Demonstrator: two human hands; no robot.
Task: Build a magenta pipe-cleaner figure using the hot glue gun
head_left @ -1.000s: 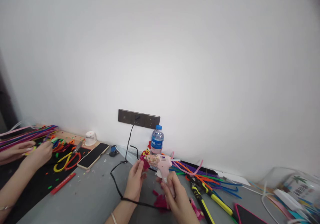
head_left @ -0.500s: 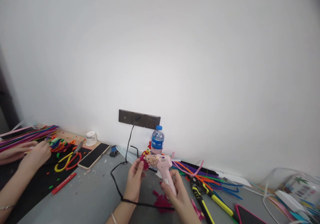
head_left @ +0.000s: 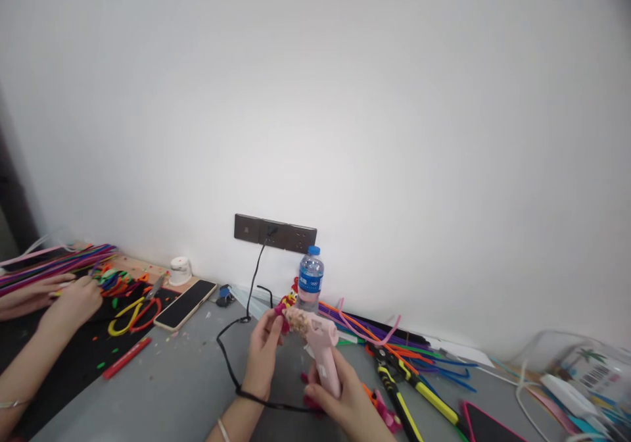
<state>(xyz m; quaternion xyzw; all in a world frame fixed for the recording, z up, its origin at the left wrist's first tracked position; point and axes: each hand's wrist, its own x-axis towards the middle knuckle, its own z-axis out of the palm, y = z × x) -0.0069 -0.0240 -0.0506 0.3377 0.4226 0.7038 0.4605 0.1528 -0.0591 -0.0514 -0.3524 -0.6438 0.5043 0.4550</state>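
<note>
My right hand (head_left: 340, 389) is wrapped round the handle of a pale pink glue gun (head_left: 323, 346), its nozzle end pointing left. Between the thumb and fingers of my left hand (head_left: 265, 343) is a small magenta fuzzy piece (head_left: 281, 310), close to the nozzle. Whether nozzle and piece touch is too small to tell. A black cord (head_left: 229, 363) crosses in front of my left wrist. Other magenta pieces (head_left: 311, 402) lie on the table, partly hidden by my right hand.
A water bottle (head_left: 311, 281) stands behind the gun. Pliers (head_left: 394, 389) and coloured stems (head_left: 419, 353) lie at right. Further left are a phone (head_left: 186, 305), scissors (head_left: 135, 314), a red marker (head_left: 127, 358) and another person's hands (head_left: 76, 300). A wall socket (head_left: 275, 231) holds the plug.
The glue gun has turned and its rear dropped, and my right hand has shifted slightly left and down. It now covers more of the magenta pieces. My left hand has edged slightly left.
</note>
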